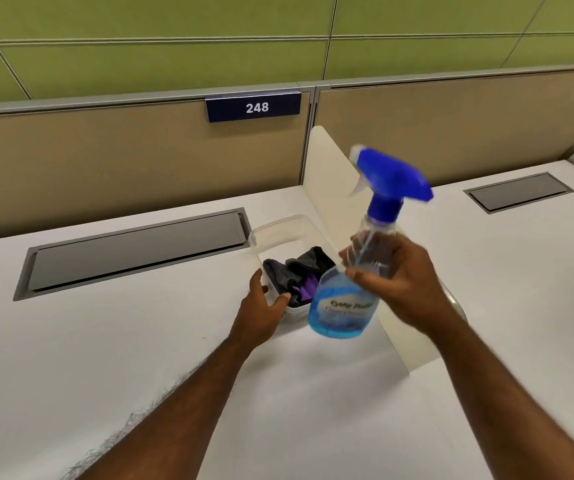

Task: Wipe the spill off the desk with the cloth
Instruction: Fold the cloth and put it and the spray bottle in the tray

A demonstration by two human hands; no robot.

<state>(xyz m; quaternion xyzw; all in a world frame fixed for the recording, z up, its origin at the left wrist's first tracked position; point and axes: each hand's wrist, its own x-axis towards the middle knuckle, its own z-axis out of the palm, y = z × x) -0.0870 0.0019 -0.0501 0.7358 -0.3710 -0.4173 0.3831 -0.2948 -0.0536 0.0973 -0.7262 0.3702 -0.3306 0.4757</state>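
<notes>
A dark grey and purple cloth [296, 275] lies crumpled inside a clear plastic container [278, 230] on the white desk [122, 341]. My left hand [261, 310] holds the near left rim of the container, thumb and fingers on its edge. My right hand [399, 282] grips a clear spray bottle [344, 306] with blue liquid and a blue trigger head, tilted and lifted above the desk just right of the container. I see no spill on the desk surface.
A white divider panel [330, 168] stands upright right of the container, separating this desk from the neighbouring one. A grey cable hatch [133, 251] is set into the desk at the back left. A tan partition with a "248" sign [254, 107] closes the back.
</notes>
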